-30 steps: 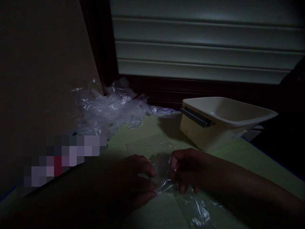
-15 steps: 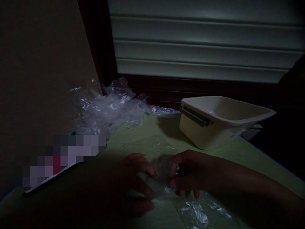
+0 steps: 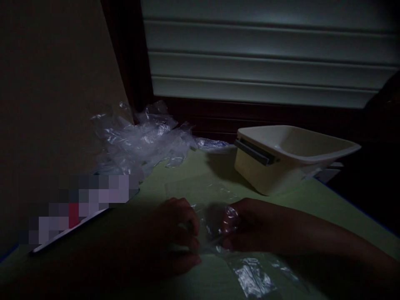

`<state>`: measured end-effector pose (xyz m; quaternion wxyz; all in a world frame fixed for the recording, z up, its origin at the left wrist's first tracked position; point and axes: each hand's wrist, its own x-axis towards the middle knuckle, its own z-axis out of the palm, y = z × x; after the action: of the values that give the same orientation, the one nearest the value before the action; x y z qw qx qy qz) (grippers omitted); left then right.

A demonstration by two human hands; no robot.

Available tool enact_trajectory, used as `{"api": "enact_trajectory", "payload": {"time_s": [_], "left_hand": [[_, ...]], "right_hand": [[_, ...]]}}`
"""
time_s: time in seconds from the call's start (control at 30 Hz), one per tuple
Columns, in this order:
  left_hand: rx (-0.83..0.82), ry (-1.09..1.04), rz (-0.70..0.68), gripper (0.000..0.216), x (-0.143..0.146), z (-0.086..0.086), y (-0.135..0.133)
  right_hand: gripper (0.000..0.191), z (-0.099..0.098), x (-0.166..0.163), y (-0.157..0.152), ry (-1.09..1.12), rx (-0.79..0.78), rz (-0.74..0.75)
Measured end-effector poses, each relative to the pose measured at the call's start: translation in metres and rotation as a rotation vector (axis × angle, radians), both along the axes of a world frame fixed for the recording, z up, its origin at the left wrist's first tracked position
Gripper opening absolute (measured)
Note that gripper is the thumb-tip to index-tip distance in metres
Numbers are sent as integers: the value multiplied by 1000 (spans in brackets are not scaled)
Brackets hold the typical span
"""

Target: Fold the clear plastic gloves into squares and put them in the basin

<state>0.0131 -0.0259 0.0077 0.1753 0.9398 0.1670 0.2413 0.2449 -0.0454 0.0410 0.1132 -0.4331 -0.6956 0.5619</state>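
Dim table (image 3: 195, 166). Right hand (image 3: 246, 225) pinches film (image 3: 211, 223); left hand (image 3: 176, 231), grip unclear. Apparently handling film; next needs light fingertips.

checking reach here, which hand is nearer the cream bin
Right. The right hand sits just in front of the cream bin; the left hand is farther off, in front and to the bin's left.

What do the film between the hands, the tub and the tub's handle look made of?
Clear film: thin, glossy plastic; its creases glint and the tabletop shows through.
Tub: probably hard, smooth plastic, given its even walls and rounded rim.
Dark handle: perhaps plastic, fairly dull; dim light leaves metal possible.
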Motion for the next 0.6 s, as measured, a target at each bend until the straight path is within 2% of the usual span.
{"api": "enact_trajectory", "payload": {"time_s": [0.2,0.43,0.6], "left_hand": [[-122,13,-36,5,-2,1,3],[-78,56,-73,4,-1,3,3],[-103,-5,-69,4,0,-3,2]], "right_hand": [[15,0,-2,-1,34,23,3],[29,-1,-4,-5,60,26,-5],[27,-1,-4,-6,71,45,23]]}}
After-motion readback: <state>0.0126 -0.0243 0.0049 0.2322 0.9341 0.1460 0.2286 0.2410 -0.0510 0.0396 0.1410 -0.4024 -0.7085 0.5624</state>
